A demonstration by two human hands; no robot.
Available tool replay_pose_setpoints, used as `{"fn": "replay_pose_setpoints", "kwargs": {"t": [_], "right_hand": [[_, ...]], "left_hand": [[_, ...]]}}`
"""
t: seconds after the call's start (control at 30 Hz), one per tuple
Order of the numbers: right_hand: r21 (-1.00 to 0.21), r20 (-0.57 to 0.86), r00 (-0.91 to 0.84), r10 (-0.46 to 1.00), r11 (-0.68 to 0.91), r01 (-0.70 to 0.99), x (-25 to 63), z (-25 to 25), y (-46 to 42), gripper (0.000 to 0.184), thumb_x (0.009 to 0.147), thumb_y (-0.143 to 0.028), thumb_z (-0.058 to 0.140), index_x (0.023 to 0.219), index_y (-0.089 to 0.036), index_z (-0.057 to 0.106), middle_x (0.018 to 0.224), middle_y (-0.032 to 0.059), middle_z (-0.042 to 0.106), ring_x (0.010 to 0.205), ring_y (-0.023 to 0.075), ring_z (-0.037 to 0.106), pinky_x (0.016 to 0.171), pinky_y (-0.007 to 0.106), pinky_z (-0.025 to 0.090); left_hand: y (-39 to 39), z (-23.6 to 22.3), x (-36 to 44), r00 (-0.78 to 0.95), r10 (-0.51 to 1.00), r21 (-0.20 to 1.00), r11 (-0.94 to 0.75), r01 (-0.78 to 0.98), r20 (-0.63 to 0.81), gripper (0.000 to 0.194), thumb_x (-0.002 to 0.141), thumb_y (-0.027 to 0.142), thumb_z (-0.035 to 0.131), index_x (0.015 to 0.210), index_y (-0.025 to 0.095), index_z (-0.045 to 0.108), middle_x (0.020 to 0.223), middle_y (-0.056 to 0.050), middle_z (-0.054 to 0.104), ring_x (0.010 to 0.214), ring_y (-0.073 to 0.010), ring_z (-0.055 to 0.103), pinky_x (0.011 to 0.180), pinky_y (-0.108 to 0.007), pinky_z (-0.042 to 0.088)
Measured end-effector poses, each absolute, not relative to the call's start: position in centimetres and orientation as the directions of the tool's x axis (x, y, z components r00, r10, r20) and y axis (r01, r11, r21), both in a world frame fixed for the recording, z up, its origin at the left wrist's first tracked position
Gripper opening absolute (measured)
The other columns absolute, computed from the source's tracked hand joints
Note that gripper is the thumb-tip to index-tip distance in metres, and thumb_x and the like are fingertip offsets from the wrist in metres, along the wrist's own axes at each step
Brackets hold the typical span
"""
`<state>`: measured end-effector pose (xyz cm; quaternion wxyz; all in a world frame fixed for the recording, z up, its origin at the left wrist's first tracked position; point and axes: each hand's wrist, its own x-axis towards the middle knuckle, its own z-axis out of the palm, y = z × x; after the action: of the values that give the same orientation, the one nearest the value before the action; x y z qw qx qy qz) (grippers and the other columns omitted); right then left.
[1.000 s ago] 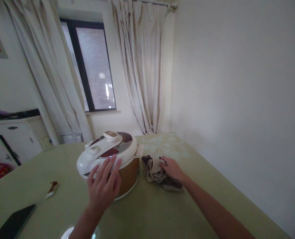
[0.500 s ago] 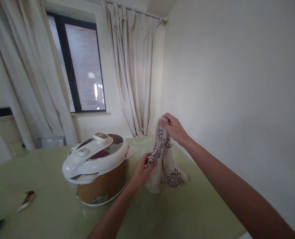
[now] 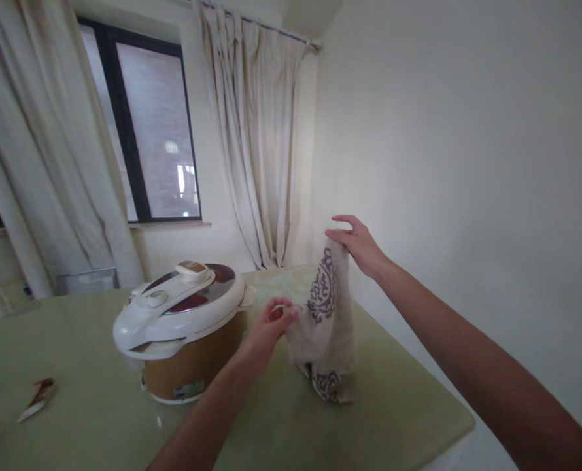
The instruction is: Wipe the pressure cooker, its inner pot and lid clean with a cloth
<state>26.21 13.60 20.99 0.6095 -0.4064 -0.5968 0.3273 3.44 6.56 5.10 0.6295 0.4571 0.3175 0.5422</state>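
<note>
A whitish cloth [image 3: 335, 314] with dark scroll-like patterns hangs over the right part of the table, its lower end close to or on the tabletop. At its upper end, my right hand [image 3: 358, 243] pinches it between thumb and fingers, with one finger lifted away. My left hand [image 3: 274, 324] grips the cloth's left edge lower down, thumb against fingers. Just left of my left hand stands an electric pressure cooker [image 3: 186, 333], white-lidded with a brown body; my left forearm passes in front of its right side.
The pale green table [image 3: 89, 405] has a corner at the lower right, beside a plain wall [image 3: 458, 144]. A small brown-and-white object [image 3: 38, 399] lies at the left. Curtains [image 3: 252, 131] and a window [image 3: 158, 131] are behind the table.
The cloth is now spread wider between my hands, where before it hung bunched. My right hand has shifted slightly right, my left hand slightly left. The view has turned a little rightward.
</note>
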Motion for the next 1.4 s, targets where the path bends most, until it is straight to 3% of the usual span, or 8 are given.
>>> {"fn": "replay_pose_setpoints", "kwargs": {"t": [0.2, 0.37, 0.57, 0.77, 1.03, 1.2, 1.3, 1.4], "right_hand": [[-0.746, 0.59, 0.129, 0.797, 0.477, 0.465, 30.1, 22.7, 14.4, 0.044, 0.073, -0.046, 0.08, 0.109, -0.025, 0.067, 0.077, 0.0004, 0.066, 0.072, 0.0203, 0.062, 0.065, 0.033, 0.047], [-0.527, 0.546, 0.118, 0.829, 0.232, 0.817, 32.5, 23.3, 14.9, 0.032, 0.071, -0.044, 0.085, 0.091, -0.022, 0.07, 0.084, 0.0035, 0.066, 0.078, 0.0214, 0.06, 0.071, 0.035, 0.046], [-0.734, 0.484, 0.107, 0.868, 0.337, 0.59, 32.7, 22.6, 15.4, 0.042, 0.071, -0.045, 0.086, 0.101, -0.02, 0.071, 0.094, 0.0055, 0.069, 0.076, 0.0185, 0.061, 0.066, 0.032, 0.046], [-0.725, 0.556, -0.024, 0.831, 0.498, 0.476, 33.6, 22.7, 15.2, 0.035, 0.069, -0.032, 0.088, 0.099, -0.02, 0.075, 0.106, 0.0093, 0.077, 0.089, 0.0226, 0.071, 0.083, 0.039, 0.054], [-0.493, 0.609, -0.263, 0.748, 0.617, 0.614, 35.0, 24.2, 13.9, 0.031, 0.073, -0.038, 0.089, 0.099, -0.024, 0.08, 0.099, 0.0053, 0.081, 0.092, 0.0256, 0.075, 0.092, 0.044, 0.058], [-0.467, 0.709, -0.189, 0.679, 0.653, 0.596, 35.0, 24.7, 13.3, 0.036, 0.07, -0.045, 0.092, 0.097, -0.023, 0.081, 0.096, 0.0071, 0.079, 0.091, 0.0256, 0.072, 0.089, 0.042, 0.057], [-0.535, 0.732, -0.104, 0.673, 0.663, 0.524, 35.1, 24.8, 13.2, 0.046, 0.067, -0.052, 0.093, 0.1, -0.022, 0.08, 0.098, 0.0086, 0.078, 0.091, 0.0258, 0.071, 0.088, 0.044, 0.056], [-0.565, 0.726, -0.078, 0.683, 0.658, 0.498, 35.5, 24.7, 13.4, 0.054, 0.065, -0.055, 0.093, 0.106, -0.022, 0.079, 0.1, 0.0088, 0.077, 0.089, 0.0252, 0.069, 0.086, 0.043, 0.055]], "left_hand": [[7.0, 12.4, 0.4, -0.128, 0.881, 0.846, -0.473, -0.248, 0.455, 0.041, 0.079, 0.049, 0.085, 0.103, 0.026, 0.062, 0.09, 0.004, 0.07, 0.069, -0.0105, 0.06, 0.059, -0.02, 0.045], [7.9, 17.5, -1.6, -0.19, 0.897, 0.865, -0.437, -0.247, 0.399, 0.052, 0.066, 0.047, 0.091, 0.104, 0.021, 0.07, 0.08, 0.001, 0.071, 0.065, -0.0125, 0.06, 0.057, -0.023, 0.043], [8.6, 19.2, -1.8, -0.187, 0.899, 0.875, -0.43, -0.22, 0.395, 0.068, 0.056, 0.043, 0.094, 0.115, 0.017, 0.074, 0.093, -0.003, 0.071, 0.08, -0.016, 0.066, 0.067, -0.028, 0.05], [9.6, 18.3, -2.9, -0.249, 0.832, 0.868, -0.48, 0.126, 0.496, 0.079, 0.052, 0.045, 0.094, 0.123, 0.013, 0.077, 0.068, 0.008, 0.049, 0.059, -0.01, 0.047, 0.056, -0.025, 0.036], [9.8, 19.0, -4.1, 0.017, 0.739, 0.51, -0.481, 0.713, 0.673, 0.029, 0.083, 0.044, 0.073, 0.096, 0.022, 0.087, 0.071, -0.003, 0.067, 0.066, -0.0189, 0.058, 0.069, -0.034, 0.047], [9.4, 18.5, -3.3, -0.049, 0.727, 0.665, -0.597, 0.449, 0.685, 0.055, 0.071, 0.039, 0.083, 0.124, 0.023, 0.08, 0.101, -0.007, 0.072, 0.081, -0.0203, 0.069, 0.078, -0.035, 0.056], [8.9, 18.5, -3.0, -0.025, 0.861, 0.841, -0.488, 0.233, 0.507, 0.079, 0.063, 0.04, 0.09, 0.137, 0.019, 0.072, 0.089, -0.007, 0.077, 0.076, -0.0225, 0.07, 0.071, -0.035, 0.055], [9.1, 19.0, -3.5, -0.02, 0.875, 0.799, -0.433, 0.418, 0.484, 0.052, 0.063, 0.042, 0.09, 0.109, 0.018, 0.084, 0.072, -0.005, 0.076, 0.067, -0.0228, 0.067, 0.068, -0.035, 0.051]]}}
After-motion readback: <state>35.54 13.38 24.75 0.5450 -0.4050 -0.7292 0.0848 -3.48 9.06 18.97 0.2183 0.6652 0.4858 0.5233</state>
